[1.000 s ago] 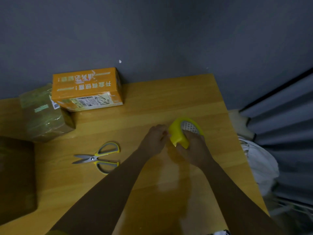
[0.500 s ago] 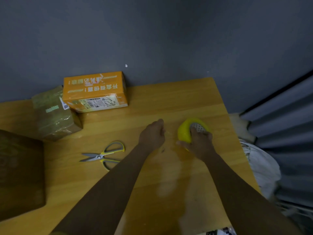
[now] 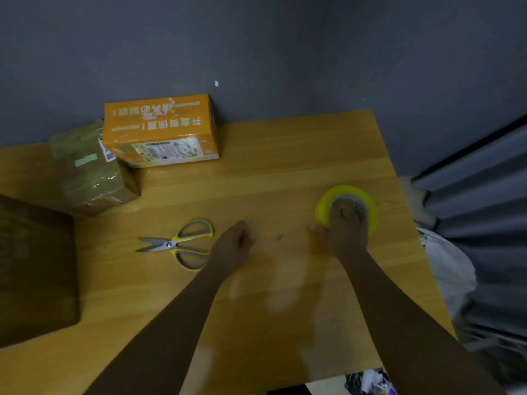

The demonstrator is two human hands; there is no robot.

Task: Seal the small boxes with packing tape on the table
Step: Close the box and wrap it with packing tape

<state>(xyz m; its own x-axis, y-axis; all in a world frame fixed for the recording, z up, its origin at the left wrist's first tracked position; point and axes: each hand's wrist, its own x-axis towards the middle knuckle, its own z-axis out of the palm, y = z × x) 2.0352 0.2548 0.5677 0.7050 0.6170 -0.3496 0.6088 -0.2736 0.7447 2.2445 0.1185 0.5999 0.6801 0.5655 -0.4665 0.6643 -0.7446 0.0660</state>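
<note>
A yellow roll of packing tape (image 3: 366, 202) lies flat near the right edge of the wooden table (image 3: 285, 172). My right hand (image 3: 346, 232) grips it, fingers in the core and thumb against its near side. My left hand (image 3: 232, 246) hovers over the table just right of the scissors (image 3: 178, 243), fingers loosely curled and holding nothing. An orange printed box (image 3: 159, 128) stands at the back against the wall. A brown box wrapped in clear tape (image 3: 88, 169) sits left of it.
A large dark brown box (image 3: 34, 269) occupies the left edge of the table. A small dark scrap (image 3: 279, 237) lies between my hands. White cloth (image 3: 447, 269) and grey slats are beyond the table's right edge.
My left hand let go of the tape roll and moved left toward the scissors. My right hand laid the roll flat on the table further right.
</note>
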